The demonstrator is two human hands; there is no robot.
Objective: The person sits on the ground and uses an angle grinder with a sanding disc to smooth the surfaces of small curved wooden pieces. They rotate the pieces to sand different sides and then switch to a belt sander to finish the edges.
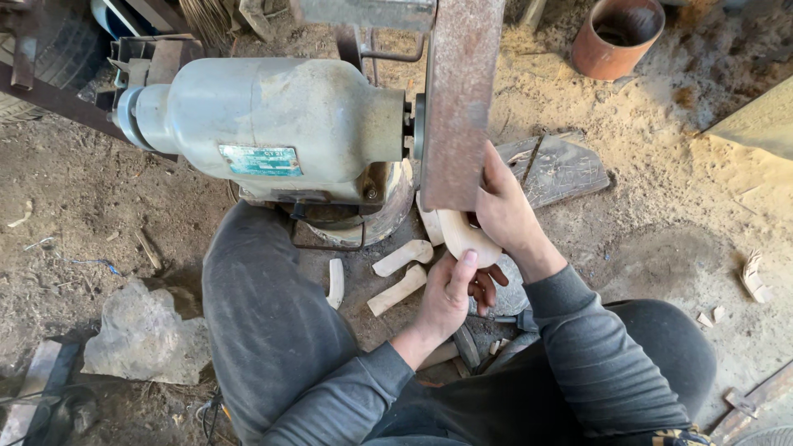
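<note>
motor housing (273, 124): pale grey, lying crosswise above the knees; sits left of the belt and is not touched by either hand.
loose blanks (396, 272): three pale wood pieces lie on the dirt floor (99, 206) between the legs, just left of the hands.
left hand (446, 297): fingers are curled shut around the lower end of the wood piece (462, 235), thumb laid up along its face; the grip looks firm.
wood piece: pale, rounded blank, held in both hands directly under the lower edge of the sanding belt (458, 107); whether it touches the belt cannot be told.
sanding belt: rusty brown, upright, running down from the top of the view.
right hand (504, 206): fingers are wrapped closed on the upper end of the piece, knuckles close beside the belt edge.
technique note: judged best done with light, even pressure, the blank rolled steadily so no flat is ground, and fingertips kept behind the contact line.
rust-coloured pot (615, 33): stands well apart at upper right, on sawdust.
</note>
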